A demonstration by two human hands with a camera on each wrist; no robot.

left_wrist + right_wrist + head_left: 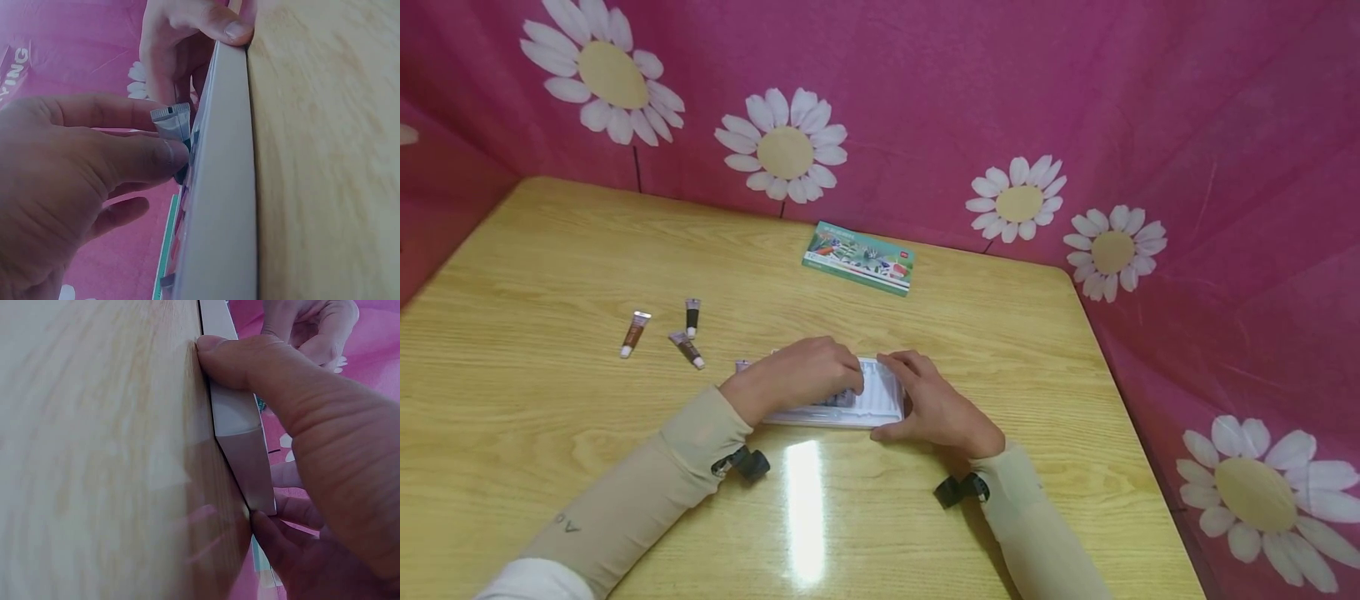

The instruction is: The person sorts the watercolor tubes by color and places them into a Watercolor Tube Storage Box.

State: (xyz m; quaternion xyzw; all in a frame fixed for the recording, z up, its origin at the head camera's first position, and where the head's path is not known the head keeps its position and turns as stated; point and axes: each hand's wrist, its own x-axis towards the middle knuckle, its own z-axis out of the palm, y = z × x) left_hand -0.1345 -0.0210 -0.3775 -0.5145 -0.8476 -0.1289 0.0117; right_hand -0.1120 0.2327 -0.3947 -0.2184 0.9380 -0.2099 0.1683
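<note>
A white plastic tray [889, 398] with narrow slots lies on the table, its left part covered by my left hand and forearm. Between thumb and fingers, my left hand [811, 371] pinches a small paint tube [172, 125], silver at its crimped end and dark green below, right at the tray's side in the left wrist view. My right hand [936, 406] grips the tray's right end, thumb on the near side and fingers around the far corner. Other tubes lie in the tray beneath my left hand, mostly hidden.
Left of the tray lie a brown paint tube [634, 335], a black tube [692, 318] and a dark tube [687, 350], all white-capped. A green printed box [859, 258] lies near the back edge of the wooden table [550, 433]. A pink flowered cloth [910, 100] hangs behind.
</note>
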